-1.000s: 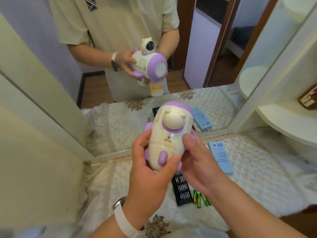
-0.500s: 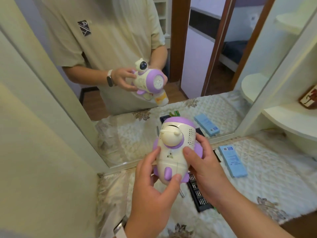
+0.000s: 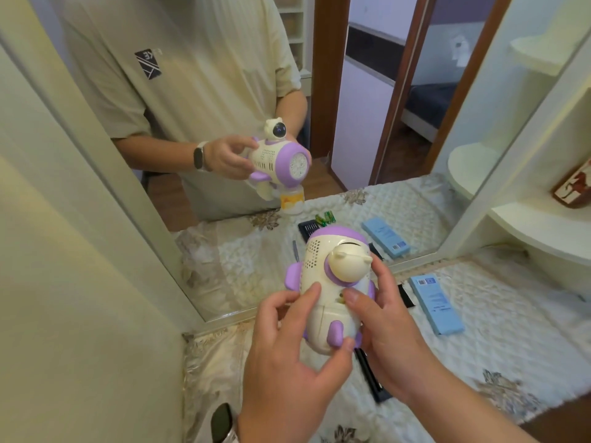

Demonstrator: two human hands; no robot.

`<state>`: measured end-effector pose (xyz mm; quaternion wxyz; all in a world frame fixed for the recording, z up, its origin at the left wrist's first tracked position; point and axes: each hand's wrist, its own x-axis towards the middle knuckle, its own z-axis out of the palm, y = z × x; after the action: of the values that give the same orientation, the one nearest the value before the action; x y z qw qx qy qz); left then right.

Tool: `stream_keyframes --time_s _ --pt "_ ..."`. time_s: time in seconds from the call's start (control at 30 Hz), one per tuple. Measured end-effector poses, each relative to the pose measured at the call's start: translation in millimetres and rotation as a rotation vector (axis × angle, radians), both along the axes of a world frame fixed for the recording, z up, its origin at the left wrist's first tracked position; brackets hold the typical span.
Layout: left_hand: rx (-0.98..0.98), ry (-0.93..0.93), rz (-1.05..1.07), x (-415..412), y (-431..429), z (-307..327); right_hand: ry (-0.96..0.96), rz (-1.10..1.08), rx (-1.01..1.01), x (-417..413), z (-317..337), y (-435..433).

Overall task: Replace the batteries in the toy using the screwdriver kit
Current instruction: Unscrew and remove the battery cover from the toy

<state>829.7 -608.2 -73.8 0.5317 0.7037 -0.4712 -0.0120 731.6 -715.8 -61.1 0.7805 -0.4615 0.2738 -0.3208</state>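
Left hand (image 3: 287,362) gripping rear of cream-and-purple toy (image 3: 315,273), thumb by its purple fin; toy held in the air above quilted cloth (image 3: 499,350); right hand (image 3: 393,340) gripping its right side, thumb on body; black bit tray (image 3: 379,390) beneath hands; blue box (image 3: 436,303) further right

The single head-worn camera is looking forward and down, sitting close above the toy (image 3: 332,292) at frame centre. It is facing a mirror (image 3: 224,257) toward eleven o'clock, with the quilted surface (image 3: 511,346) spreading toward four o'clock.
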Motion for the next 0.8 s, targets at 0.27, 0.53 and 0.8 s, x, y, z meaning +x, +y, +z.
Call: stream_keyframes --time_s 0.27,0.53,0.8 --pt "-0.016 -0.149 -0.041 3.3 -2.3 13.5 0.024 0.010 0.076 0.4 1.6 -5.3" --pt "0.009 -0.116 -0.038 -7.6 3.4 12.1 0.005 0.057 0.056 -10.8 1.2 -6.1" --pt "0.076 -0.266 -0.025 -11.8 -2.0 34.3 0.088 -0.072 -0.148 -18.1 10.6 -3.1"
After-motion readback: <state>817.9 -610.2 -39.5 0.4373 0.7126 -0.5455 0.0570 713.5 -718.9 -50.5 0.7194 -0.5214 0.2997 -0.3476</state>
